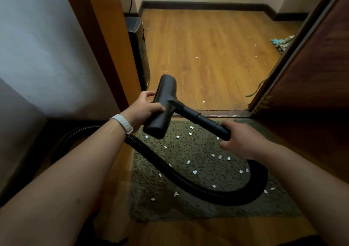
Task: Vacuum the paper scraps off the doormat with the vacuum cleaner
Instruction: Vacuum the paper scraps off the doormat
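Black plastic nozzle [162, 106], raised above the far edge of the green doormat [188, 210]: left hand [145, 109] with fingers curled round its crossbar, right hand [239, 141] with fingers wrapped about the wand [204, 122]; seemingly mid-fitting, so press the joint home squarely, then lower the mouth flat onto the pile. White paper scraps [194, 171] lie scattered over the mat; the ribbed hose [170, 168] loops across them and wants swinging aside, while a dark unit [137, 56] and brown door [311, 75] narrow the passage.
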`<state>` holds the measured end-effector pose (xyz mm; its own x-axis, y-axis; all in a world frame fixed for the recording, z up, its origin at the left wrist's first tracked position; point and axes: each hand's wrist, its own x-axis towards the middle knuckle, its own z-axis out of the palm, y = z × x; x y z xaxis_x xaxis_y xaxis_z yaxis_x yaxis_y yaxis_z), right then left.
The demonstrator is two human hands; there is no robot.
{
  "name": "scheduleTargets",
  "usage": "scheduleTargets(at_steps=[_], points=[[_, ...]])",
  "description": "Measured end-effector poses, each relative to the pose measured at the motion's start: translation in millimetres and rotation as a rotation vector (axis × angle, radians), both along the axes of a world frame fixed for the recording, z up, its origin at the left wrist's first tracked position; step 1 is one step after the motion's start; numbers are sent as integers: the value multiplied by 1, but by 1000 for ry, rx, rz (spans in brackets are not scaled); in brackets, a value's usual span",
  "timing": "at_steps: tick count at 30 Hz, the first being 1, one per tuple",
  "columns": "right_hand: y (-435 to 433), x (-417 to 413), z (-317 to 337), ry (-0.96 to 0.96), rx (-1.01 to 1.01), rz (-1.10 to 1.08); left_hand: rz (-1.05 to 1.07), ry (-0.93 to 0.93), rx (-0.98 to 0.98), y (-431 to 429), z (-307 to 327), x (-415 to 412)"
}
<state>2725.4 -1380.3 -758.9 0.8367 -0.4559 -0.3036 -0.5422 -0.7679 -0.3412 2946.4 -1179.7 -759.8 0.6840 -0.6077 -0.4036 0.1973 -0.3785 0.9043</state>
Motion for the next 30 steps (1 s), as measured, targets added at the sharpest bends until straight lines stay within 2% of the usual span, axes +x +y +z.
scheduleTargets(at_steps=[3,5,11,21,23,26,27,28,30], points=[[0,1,-1,-18,12,3,-72,-134,57,4,-8,2],[0,2,-2,-24,11,0,-39,-198,85,6,-16,1],[0,2,-7,5,-5,-12,11,-194,121,1,-40,-4],[19,20,-19,0,-97,0,63,-218,201,14,-44,-9],[28,24,-21,24,47,-65,81,-232,218,18,-42,-5],[35,25,-23,141,573,-253,87,-217,218,23,-41,-2],[37,24,-24,164,672,-271,79,-203,223,24,-42,-3],[38,23,-27,158,685,-264,70,-193,228,24,-44,-3],[43,24,-34,90,494,-206,87,-144,197,23,-48,-4]])
